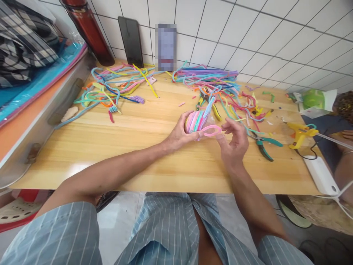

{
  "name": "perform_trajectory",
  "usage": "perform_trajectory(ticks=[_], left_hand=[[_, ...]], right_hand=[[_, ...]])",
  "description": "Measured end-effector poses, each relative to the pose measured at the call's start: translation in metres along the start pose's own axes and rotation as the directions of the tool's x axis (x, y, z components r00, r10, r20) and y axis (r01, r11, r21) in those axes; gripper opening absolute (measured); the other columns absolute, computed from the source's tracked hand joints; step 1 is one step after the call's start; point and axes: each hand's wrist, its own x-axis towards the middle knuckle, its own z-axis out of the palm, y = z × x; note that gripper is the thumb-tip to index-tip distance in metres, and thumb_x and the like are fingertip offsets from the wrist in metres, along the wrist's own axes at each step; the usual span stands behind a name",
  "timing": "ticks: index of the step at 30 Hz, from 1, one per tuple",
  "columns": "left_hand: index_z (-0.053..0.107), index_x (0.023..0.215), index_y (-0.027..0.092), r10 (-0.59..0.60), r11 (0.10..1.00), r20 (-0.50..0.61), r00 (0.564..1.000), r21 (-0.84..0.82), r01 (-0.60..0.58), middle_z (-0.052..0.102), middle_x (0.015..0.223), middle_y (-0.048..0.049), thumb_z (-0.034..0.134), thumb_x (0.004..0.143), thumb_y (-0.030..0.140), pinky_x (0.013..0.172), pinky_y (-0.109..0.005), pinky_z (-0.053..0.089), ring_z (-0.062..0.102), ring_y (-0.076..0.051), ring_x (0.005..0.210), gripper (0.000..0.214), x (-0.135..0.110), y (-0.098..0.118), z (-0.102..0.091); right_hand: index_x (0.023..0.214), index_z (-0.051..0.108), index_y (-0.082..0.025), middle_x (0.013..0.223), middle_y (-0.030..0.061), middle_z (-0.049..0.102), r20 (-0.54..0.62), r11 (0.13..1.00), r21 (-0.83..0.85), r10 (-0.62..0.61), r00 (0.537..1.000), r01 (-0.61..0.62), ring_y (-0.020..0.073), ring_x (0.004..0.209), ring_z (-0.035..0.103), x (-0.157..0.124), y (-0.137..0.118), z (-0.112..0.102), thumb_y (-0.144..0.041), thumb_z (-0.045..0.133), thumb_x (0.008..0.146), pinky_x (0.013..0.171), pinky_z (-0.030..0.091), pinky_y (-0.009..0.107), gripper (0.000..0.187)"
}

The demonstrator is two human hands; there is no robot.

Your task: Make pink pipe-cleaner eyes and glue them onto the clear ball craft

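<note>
My left hand (184, 129) is closed around a rounded form wrapped in pipe cleaners (195, 121), striped pink, purple, teal and yellow. A twisted light blue stem (209, 106) rises from its upper right side. From the wrapped form a pink pipe cleaner (211, 127) bends out in a loop. Its right end meets the thumb and fingertips of my right hand (233, 141), which are curled in a pinch. Behind the wrapped form lie yellow-and-black handled pliers (216, 112), partly covered by pipe cleaners.
Loose pipe cleaners lie in a left heap (110, 88) and a right bundle (206, 77). Teal-handled pliers (263, 145), a yellow glue gun (300, 134) and a white power strip (320, 175) are at right. Two phones (131, 42) and a red flask (89, 33) stand behind. Another person sits at far right.
</note>
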Motion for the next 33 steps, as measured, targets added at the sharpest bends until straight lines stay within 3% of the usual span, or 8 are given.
perform_trajectory(ticks=[4,8,18,25,29,33], left_hand=[[0.048,0.155,0.023,0.029,0.993,0.040,0.999,0.113,-0.033,0.065,0.159,-0.0174,0.098,0.076,0.070,0.125,-0.050,0.052,0.064,-0.039,0.148,0.105,0.001,0.002,-0.002],[0.047,0.153,0.024,0.046,0.987,0.051,0.998,0.150,-0.053,0.069,0.152,-0.0161,0.095,0.077,0.077,0.123,-0.051,0.055,0.069,-0.036,0.142,0.104,0.000,0.003,-0.003],[0.052,0.149,0.027,0.070,0.989,0.081,0.994,0.121,-0.079,0.064,0.161,-0.0156,0.105,0.072,0.066,0.125,-0.051,0.054,0.064,-0.037,0.150,0.101,0.001,-0.002,-0.010],[0.052,0.147,0.026,0.050,0.996,0.092,0.994,0.064,-0.056,0.065,0.158,-0.0159,0.107,0.067,0.068,0.123,-0.049,0.055,0.065,-0.037,0.148,0.105,0.004,-0.002,-0.010],[0.050,0.149,0.026,0.017,0.998,0.096,0.995,0.051,-0.022,0.065,0.157,-0.0163,0.104,0.071,0.069,0.120,-0.050,0.056,0.066,-0.037,0.145,0.105,0.003,0.001,-0.010],[0.048,0.152,0.026,0.009,0.997,0.099,0.995,0.071,-0.016,0.062,0.161,-0.0171,0.099,0.076,0.072,0.124,-0.052,0.054,0.062,-0.038,0.151,0.102,0.002,0.002,-0.013]], right_hand=[[0.126,0.080,-0.032,0.093,0.0021,0.077,0.034,0.999,-0.035,-0.013,0.999,0.014,0.0238,0.082,0.070,0.002,-0.004,-0.001,-0.057,0.078,0.101,0.079,0.061,0.044,0.035],[0.121,0.082,-0.028,0.096,0.0013,0.081,0.068,0.999,0.026,-0.033,0.997,0.031,0.0197,0.078,0.071,0.003,-0.006,0.004,-0.046,0.081,0.101,0.072,0.059,0.036,0.027],[0.099,0.085,-0.028,0.093,0.0000,0.086,0.081,0.993,0.095,0.059,0.995,-0.066,0.0201,0.078,0.073,0.001,-0.011,0.010,-0.036,0.080,0.101,0.080,0.060,0.037,0.010],[0.092,0.084,-0.027,0.084,-0.0012,0.081,0.074,0.961,0.224,0.152,0.986,-0.165,0.0183,0.073,0.069,0.008,-0.012,0.007,-0.035,0.081,0.095,0.073,0.056,0.035,0.009],[0.090,0.082,-0.027,0.078,-0.0018,0.077,0.171,0.941,0.235,0.208,0.963,-0.245,0.0171,0.068,0.066,0.018,-0.007,-0.009,-0.037,0.082,0.093,0.067,0.055,0.033,0.011],[0.088,0.083,-0.026,0.080,-0.0002,0.078,0.331,0.958,0.095,0.225,0.917,-0.269,0.0180,0.070,0.066,0.024,0.004,-0.023,-0.036,0.082,0.092,0.069,0.053,0.034,0.011]])
